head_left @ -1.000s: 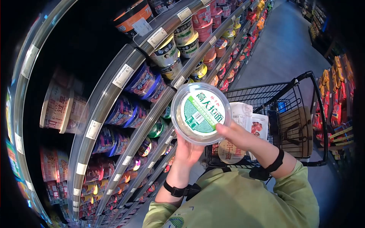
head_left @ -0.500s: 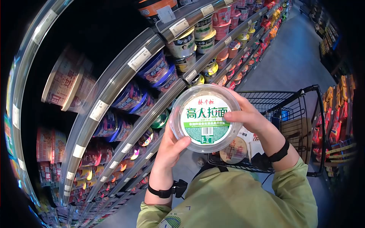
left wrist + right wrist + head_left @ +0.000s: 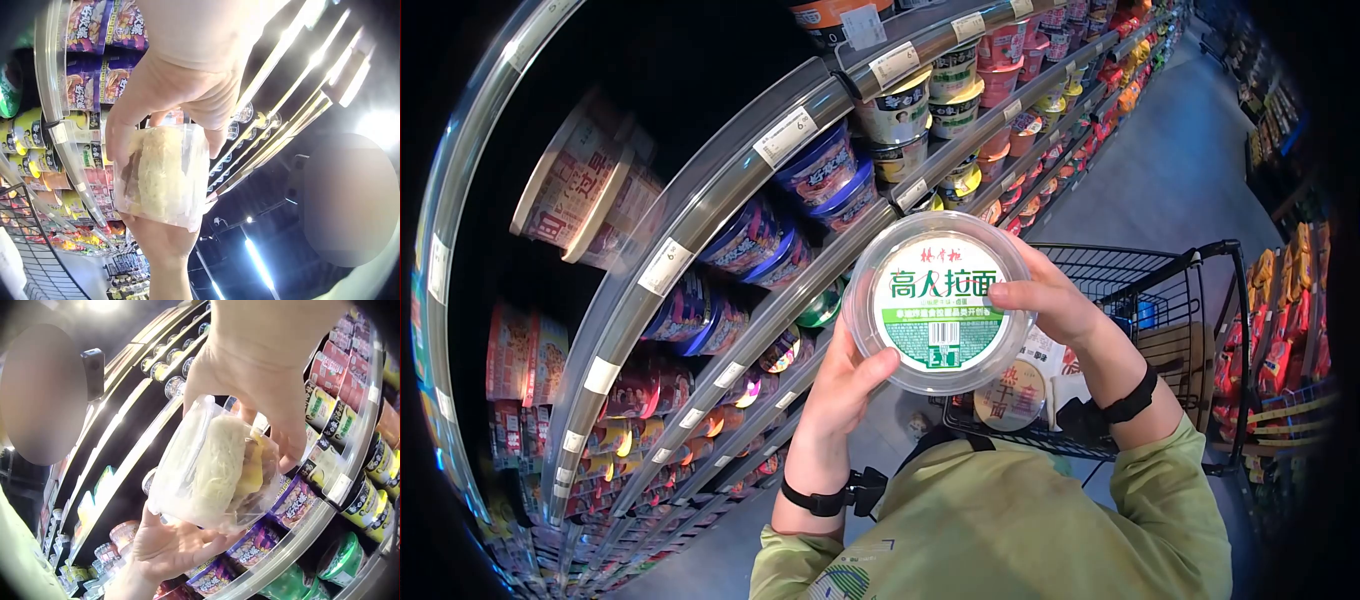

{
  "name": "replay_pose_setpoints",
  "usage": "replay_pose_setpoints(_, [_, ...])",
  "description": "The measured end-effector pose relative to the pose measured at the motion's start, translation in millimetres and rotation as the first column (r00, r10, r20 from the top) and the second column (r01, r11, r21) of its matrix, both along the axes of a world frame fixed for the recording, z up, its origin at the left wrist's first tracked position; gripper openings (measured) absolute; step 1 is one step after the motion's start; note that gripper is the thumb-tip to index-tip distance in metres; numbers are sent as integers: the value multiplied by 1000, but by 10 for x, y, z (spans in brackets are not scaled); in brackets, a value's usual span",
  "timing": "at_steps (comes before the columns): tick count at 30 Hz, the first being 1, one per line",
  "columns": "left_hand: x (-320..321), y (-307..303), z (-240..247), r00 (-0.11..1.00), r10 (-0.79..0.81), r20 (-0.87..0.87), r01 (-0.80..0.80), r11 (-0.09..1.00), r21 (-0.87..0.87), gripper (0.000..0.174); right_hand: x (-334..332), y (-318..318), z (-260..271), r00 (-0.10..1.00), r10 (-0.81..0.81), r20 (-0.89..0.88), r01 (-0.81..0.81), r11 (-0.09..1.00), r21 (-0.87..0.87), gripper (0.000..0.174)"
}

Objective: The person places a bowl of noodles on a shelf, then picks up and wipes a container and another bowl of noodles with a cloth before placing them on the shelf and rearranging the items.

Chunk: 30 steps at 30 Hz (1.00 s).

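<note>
A clear round plastic noodle bowl (image 3: 935, 265) is held up in front of the chest, its white and green label facing the head camera. My left hand (image 3: 840, 385) grips its lower left side, the thumb on the rim. On the right side my right hand (image 3: 1060, 305) holds it, thumb over the label's edge. Through the clear wall, a pale noodle block (image 3: 219, 459) and brown and yellow packets (image 3: 251, 472) show in the right wrist view. Fingers of both hands wrap the bowl's side in the wrist views.
Shelves with price tags (image 3: 785, 137) run along the left, stocked with purple noodle tubs (image 3: 820, 165) and white-and-black cups (image 3: 897, 108). A black wire cart (image 3: 1140, 262) stands at the right, holding a round-lidded tub (image 3: 1010, 395). Orange and red packets (image 3: 1285, 310) hang farther right.
The bowl has turned so its label reads upright. My left hand has come round from beneath to the bowl's left side, its thumb now on the rim. The view has shifted slightly.
</note>
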<state>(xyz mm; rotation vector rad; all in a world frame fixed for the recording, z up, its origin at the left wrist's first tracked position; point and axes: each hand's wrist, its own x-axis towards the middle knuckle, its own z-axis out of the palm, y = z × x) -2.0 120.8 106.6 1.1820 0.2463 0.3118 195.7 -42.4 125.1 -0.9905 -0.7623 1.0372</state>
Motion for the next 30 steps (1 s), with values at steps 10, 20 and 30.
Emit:
replay_pose_setpoints(10, [-15,56,9,990,-75,-122,61,991,-121,82,102,-114,-220,974,154,167,-176,975,132,97])
replay_pose_setpoints(20, [46,37,133,961,-57,-269,71,997,41,60,12,-153,-182,995,-15,99,42,957,-286,68])
replay_pose_setpoints(30, [-6,97,176,989,-46,-138,73,977,198,79,55,-152,-179,980,79,182,-83,996,17,96])
